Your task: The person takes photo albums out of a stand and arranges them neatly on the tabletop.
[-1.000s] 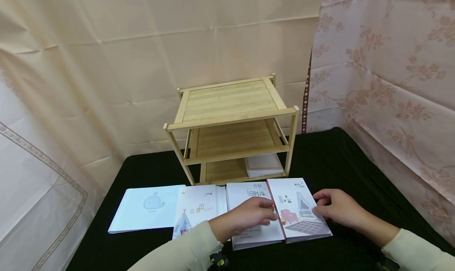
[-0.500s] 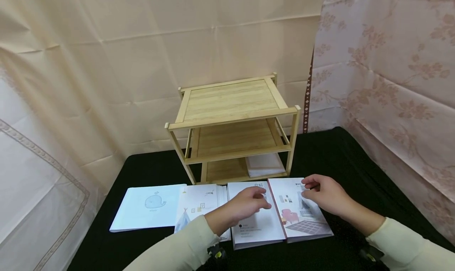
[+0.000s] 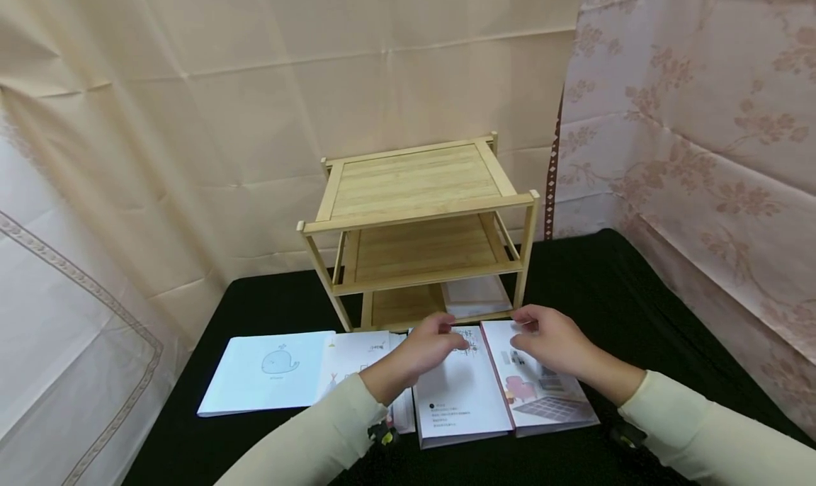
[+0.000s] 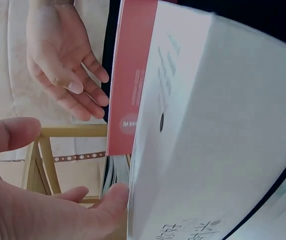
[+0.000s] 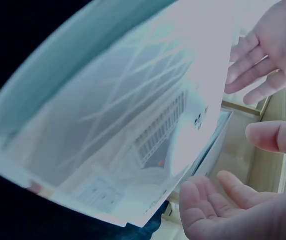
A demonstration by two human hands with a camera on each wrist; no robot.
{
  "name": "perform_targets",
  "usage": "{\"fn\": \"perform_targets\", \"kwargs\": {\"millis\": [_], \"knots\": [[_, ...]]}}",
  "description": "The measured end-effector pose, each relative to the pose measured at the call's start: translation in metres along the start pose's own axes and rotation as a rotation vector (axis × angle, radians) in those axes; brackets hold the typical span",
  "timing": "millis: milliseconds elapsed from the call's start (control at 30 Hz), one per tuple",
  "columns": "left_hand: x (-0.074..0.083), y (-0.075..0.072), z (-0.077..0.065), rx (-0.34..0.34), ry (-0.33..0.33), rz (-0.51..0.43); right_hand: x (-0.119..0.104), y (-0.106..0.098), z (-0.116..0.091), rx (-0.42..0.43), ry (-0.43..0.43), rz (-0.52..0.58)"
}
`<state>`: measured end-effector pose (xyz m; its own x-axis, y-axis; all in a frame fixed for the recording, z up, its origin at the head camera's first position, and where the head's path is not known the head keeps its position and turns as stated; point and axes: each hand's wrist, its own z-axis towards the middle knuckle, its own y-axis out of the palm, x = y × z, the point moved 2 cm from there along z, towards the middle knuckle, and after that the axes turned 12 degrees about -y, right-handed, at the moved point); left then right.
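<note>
Two white covers lie side by side with a narrow red strip between them, like a book spread covers up. The left cover [image 3: 462, 408] carries small print; the right cover [image 3: 548, 404] shows a pink armchair and a checked rug. My left hand [image 3: 417, 351] is over the far left part of the left cover, thumb and fingers spread apart. My right hand [image 3: 557, 341] hovers by the far edge of the right cover, its fingers loosely bent with nothing held. The left wrist view shows the red spine [image 4: 133, 80] and both hands apart.
A three-tier wooden shelf [image 3: 417, 181] stands behind the covers, with white books [image 3: 477, 296] on its bottom tier. To the left lie a pale blue whale book [image 3: 268, 373] and a book with a tent picture [image 3: 357, 351], partly behind the left arm. Black cloth [image 3: 612, 280] covers the table.
My right hand has left the right cover's outer edge and moved up and left to its far edge. My left hand has moved from the red strip to the left cover's far left.
</note>
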<state>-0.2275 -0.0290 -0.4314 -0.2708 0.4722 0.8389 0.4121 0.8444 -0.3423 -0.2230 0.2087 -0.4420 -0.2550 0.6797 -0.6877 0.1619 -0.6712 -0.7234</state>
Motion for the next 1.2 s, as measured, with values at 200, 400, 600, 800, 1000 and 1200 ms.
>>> {"fn": "perform_targets", "kwargs": {"millis": [200, 400, 600, 800, 1000, 1200], "knots": [[0.001, -0.007, 0.012, 0.075, 0.023, -0.04, -0.007, 0.008, 0.016, -0.007, 0.0, 0.008], [0.001, -0.015, 0.022, 0.131, 0.008, -0.093, -0.012, 0.017, 0.03, -0.013, 0.007, -0.04], [-0.001, -0.022, 0.029, 0.155, -0.048, -0.148, -0.017, 0.022, 0.042, -0.051, 0.012, -0.067], [0.002, -0.024, 0.035, 0.137, -0.045, -0.168, -0.018, 0.024, 0.049, -0.061, 0.064, -0.039], [0.001, -0.021, 0.04, 0.108, -0.052, -0.187, -0.015, 0.023, 0.047, -0.044, 0.078, -0.041], [-0.001, -0.019, 0.042, 0.097, -0.041, -0.221, -0.014, 0.024, 0.042, -0.043, 0.051, -0.046]]}}
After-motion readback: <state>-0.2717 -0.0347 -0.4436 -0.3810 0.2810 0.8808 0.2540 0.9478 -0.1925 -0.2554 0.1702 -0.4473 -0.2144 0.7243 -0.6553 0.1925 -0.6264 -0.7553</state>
